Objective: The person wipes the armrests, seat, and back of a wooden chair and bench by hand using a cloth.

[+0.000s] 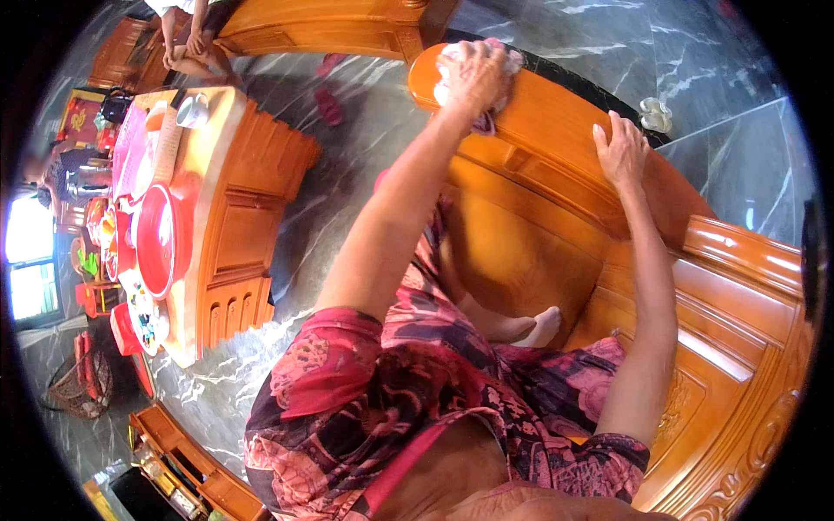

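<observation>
My left hand (476, 80) presses a crumpled pink and white cloth (450, 62) against the rounded far end of a polished wooden armrest (547, 130). Part of the cloth sticks out beyond the fingers on both sides, and a darker fold hangs below the hand. Farther right along the same armrest, my right hand (624, 149) rests with its fingers stretched out, holding nothing. Below the armrest is the wooden seat (504, 252) of the bench. My bare leg and a foot in a pale sock (546, 327) are on it.
To the left, a wooden table (208, 174) bears a red basin (158, 239), a white mug (193, 110) and other items. Pink slippers (328, 106) lie on the marble floor, and white shoes (656, 115) stand beyond the armrest. Another person's hands (196, 43) show at upper left.
</observation>
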`<state>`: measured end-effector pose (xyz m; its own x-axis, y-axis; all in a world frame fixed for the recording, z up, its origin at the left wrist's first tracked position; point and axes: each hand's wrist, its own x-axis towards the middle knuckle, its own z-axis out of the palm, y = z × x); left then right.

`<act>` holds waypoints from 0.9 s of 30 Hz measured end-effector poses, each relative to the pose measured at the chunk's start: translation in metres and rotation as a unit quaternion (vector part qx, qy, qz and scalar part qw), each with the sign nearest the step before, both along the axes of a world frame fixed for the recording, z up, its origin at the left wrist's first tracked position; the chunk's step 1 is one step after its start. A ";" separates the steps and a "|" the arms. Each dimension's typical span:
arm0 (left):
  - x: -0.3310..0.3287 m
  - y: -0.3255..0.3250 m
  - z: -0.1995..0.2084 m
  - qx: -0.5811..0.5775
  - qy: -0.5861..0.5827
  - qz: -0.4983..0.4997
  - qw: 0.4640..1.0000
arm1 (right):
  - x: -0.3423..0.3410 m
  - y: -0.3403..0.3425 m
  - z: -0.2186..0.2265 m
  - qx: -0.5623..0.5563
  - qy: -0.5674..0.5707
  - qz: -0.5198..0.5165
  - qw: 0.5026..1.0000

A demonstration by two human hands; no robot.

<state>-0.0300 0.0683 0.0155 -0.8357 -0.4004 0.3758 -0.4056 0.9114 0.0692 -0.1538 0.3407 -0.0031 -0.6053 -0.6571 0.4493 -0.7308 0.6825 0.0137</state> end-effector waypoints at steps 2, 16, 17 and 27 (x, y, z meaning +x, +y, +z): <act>0.000 0.011 -0.002 0.002 0.005 -0.012 1.000 | 0.002 -0.003 0.001 -0.001 0.008 -0.011 1.000; 0.011 0.102 0.010 0.020 -0.014 -0.118 0.993 | -0.005 -0.001 -0.003 0.014 -0.014 -0.006 1.000; 0.014 0.101 0.014 0.033 -0.013 -0.141 0.989 | -0.009 0.003 -0.005 0.015 -0.013 -0.005 1.000; 0.044 0.046 0.005 0.051 0.012 -0.131 0.990 | -0.008 0.006 -0.005 0.028 -0.038 0.000 0.999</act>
